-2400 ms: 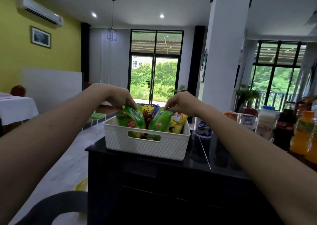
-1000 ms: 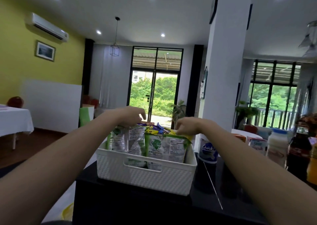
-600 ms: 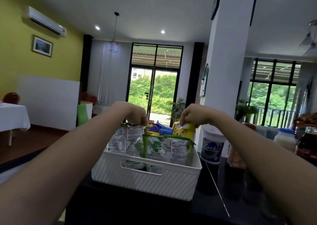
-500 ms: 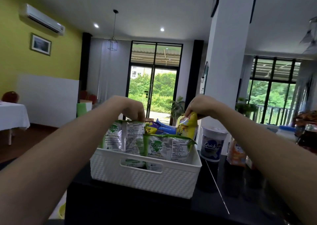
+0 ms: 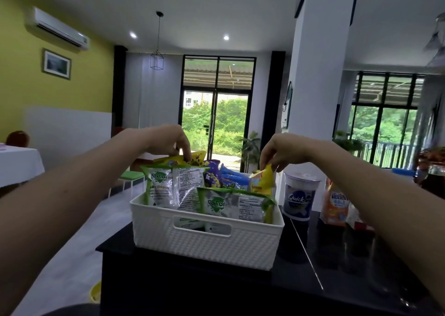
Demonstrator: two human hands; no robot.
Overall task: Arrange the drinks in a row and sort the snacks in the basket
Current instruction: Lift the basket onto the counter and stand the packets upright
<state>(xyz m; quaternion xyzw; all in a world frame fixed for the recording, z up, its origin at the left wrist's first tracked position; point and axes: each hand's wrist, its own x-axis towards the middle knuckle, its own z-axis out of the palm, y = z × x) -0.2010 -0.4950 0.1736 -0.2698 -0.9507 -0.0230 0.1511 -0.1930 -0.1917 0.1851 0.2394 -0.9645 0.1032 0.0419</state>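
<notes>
A white woven basket (image 5: 207, 243) stands on the black table (image 5: 301, 279), filled with upright snack packets. Two green-and-white packets (image 5: 173, 185) (image 5: 236, 204) face me at the front. Behind them are purple and blue packets (image 5: 224, 178). My left hand (image 5: 166, 142) pinches the top of a yellow packet (image 5: 192, 159) at the back left. My right hand (image 5: 281, 149) pinches the top corner of a small yellow packet (image 5: 262, 180) at the basket's right end. To the right stand a white Quick cup (image 5: 299, 197), an orange drink carton (image 5: 336, 204) and a dark bottle (image 5: 433, 180).
The table's left edge drops to a grey floor with a yellow object (image 5: 95, 291) below. A white pillar (image 5: 320, 74) rises behind the drinks. A white-clothed table (image 5: 19, 163) stands at the far left, and a green stool (image 5: 132, 176) beyond the basket.
My left hand has shifted from the green-and-white packet to a yellow packet behind it. My right hand keeps its pinch on the small yellow packet, which now sits lower at the basket's right end.
</notes>
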